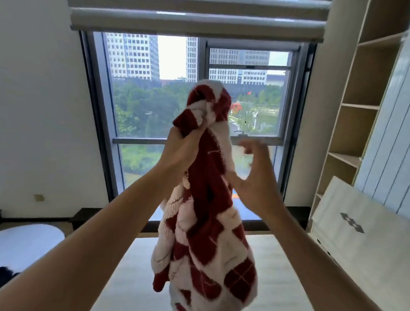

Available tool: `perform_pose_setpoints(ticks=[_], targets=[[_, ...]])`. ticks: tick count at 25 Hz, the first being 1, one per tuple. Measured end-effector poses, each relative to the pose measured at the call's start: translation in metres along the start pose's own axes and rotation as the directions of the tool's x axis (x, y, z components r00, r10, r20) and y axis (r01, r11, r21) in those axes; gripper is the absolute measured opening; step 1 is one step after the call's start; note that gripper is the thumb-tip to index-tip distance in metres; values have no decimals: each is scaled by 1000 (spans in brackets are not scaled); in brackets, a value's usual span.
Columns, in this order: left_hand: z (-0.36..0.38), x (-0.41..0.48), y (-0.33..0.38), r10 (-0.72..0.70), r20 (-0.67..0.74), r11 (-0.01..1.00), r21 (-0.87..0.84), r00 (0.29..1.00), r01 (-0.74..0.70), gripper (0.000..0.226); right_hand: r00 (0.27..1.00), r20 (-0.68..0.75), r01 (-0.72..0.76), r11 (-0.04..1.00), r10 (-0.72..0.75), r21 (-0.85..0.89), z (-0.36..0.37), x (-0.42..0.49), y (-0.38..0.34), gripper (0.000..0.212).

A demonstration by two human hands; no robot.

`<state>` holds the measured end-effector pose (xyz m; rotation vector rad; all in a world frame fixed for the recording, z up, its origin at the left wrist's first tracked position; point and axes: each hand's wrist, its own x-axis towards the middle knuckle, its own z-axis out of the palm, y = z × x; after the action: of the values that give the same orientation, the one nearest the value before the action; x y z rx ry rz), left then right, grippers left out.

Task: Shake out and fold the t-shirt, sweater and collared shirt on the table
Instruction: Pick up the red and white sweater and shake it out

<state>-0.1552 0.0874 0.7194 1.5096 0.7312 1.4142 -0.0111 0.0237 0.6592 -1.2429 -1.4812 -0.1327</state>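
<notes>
Right hand (252, 179) fingers motion-blurred; sweater (205, 226) hem cut off below.

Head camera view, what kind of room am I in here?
Probably an upper-floor room in a flat or office, sparsely furnished: a large window overlooks towers and treetops, bare wooden shelves stand at right, and flat panels lean beside them.

This looks like a room in a high-rise flat or office, sparsely furnished. A large window (191, 121) under a raised roller blind (197, 14) looks out over trees and tower blocks from well above ground. Bare wooden shelving (358, 111) stands at the right beside leaning flat panels (370, 235), with plain white walls (31, 94) and a pale desk (131, 282) below.
</notes>
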Motion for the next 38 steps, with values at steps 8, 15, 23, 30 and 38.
perform_pose_setpoints(ticks=[8,15,23,30,38], targets=[[-20,1,-33,180,242,885,383,953,-264,20,866,351,476,802,-356,-360,-3,75,-19,36],[-25,-87,-118,8,44,882,471,999,-28,42,955,43,296,948,-293,-116,-27,86,1,15],[-31,-61,-108,-327,292,945,123,899,304,59,983,183,-76,967,31,243,-87,107,28,32],[-8,-44,-77,-239,514,970,95,824,223,41,906,418,-259,873,71,413,-141,102,60,32],[5,-17,-84,-148,291,976,198,945,92,61,878,440,-353,875,188,330,-144,75,89,18]])
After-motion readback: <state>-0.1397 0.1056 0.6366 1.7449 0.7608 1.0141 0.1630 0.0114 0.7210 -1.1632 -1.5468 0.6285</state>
